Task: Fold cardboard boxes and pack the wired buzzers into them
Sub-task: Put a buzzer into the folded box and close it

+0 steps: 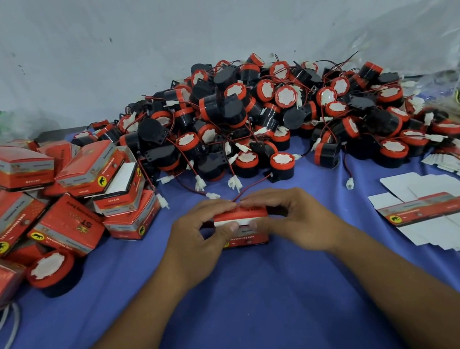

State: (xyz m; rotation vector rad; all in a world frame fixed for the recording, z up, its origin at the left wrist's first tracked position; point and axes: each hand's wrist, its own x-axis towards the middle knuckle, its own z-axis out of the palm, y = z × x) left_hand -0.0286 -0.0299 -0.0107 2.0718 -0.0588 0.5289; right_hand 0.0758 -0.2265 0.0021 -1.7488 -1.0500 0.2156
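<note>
Both ends of one small red box (241, 220) are pinched at the middle of the blue worktop (256, 303). My left grip (199, 237) and right grip (291, 222) curl round it, thumbs on its white flap. I cannot see inside. Flat blanks (434, 207) lie to the right and folded boxes (73, 223) are heaped to the left, several showing a yellow elephant badge; the lettering is blurred. Beyond, wired buzzers (259, 117) pile up.

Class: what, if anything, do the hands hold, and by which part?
One small red box, held by both: left hand grips its left end, right hand its right end.
</note>
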